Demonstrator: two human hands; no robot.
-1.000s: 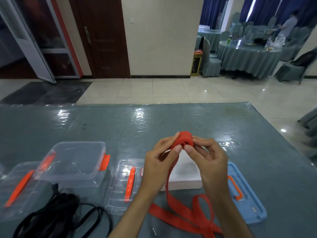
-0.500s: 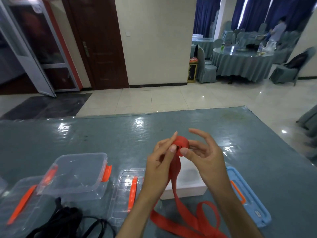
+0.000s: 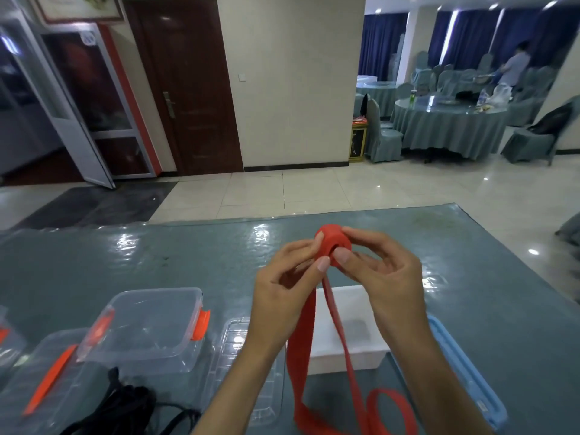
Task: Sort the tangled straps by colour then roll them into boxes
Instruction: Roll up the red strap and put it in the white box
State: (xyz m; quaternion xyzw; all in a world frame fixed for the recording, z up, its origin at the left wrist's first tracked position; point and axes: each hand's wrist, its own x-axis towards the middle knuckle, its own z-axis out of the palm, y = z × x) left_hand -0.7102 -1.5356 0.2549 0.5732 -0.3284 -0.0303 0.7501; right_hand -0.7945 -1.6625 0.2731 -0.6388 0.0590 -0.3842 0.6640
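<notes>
Both hands are raised over the table (image 3: 94, 265), meeting at about twelve o'clock from the person's chest, and between them sits the red roll (image 3: 332, 244), a tight coil of the red strap (image 3: 309, 350) with its hollow core facing roughly toward the camera. The left hand (image 3: 284, 293) pinches the coil's left side between thumb and fingertips; the right hand (image 3: 381, 274) grasps its right side, the thumb pressed against the near face and the fingers curled round the back. The unrolled tail drops from the coil's underside toward six o'clock, two runs of webbing falling between the wrists before they pool in loose loops at the near table edge, at about five o'clock from the roll. That is the relation the next turn depends on: the roll's axis points near-to-far, the free length hangs straight down beneath it, and both hands sit equally close, so winding on more strap looks like a matter of rotating the coil while the tail feeds upward. A fair length seems left to take up, though the frame's bottom edge cuts off the loops. The white box (image 3: 348, 337) lies directly below the hands, with a blue lid (image 3: 464, 372) at four o'clock. Off at eight o'clock stand a clear box (image 3: 147, 328) with orange clasps and clear lids, and black straps (image 3: 125, 406) in a heap, probably still tangled, though they blur there.
</notes>
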